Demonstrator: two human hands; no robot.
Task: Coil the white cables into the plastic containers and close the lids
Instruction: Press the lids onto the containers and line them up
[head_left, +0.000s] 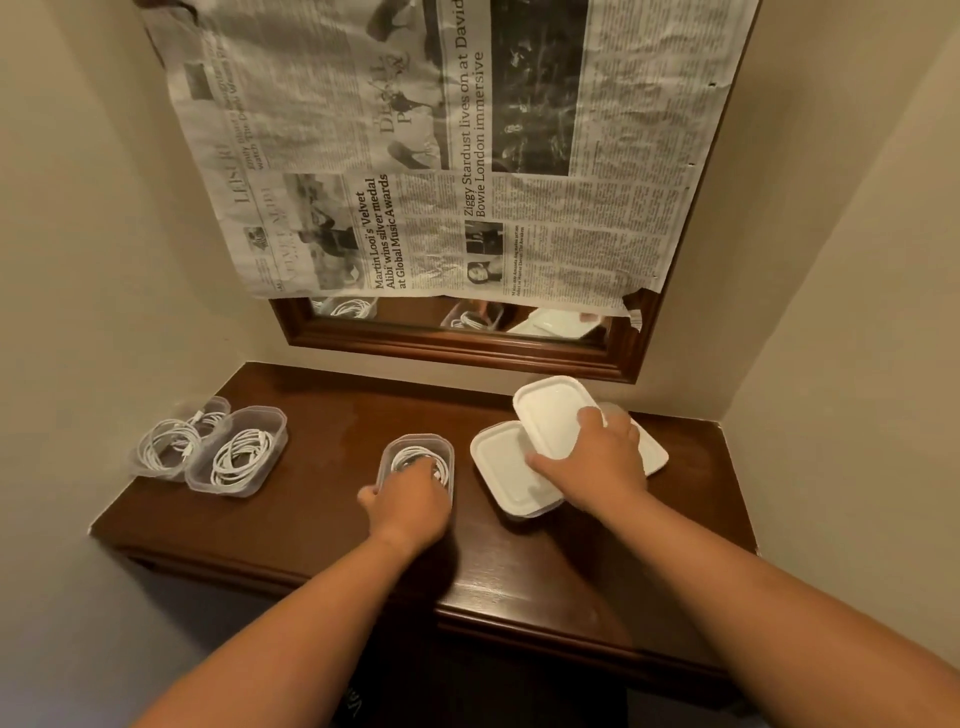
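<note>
The left hand gripped the middle container (cable coiled inside) on the table; the right hand grasped a lid off the stack. Lidding seemed next, needing alignment.

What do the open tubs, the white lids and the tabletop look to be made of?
The clear rectangular tubs look like thin translucent plastic: the coiled white cables show through the walls. The white rectangular lids seem matte opaque plastic with moulded rims. The dark brown tabletop looks like varnished wood, given its glossy reflections.
</note>
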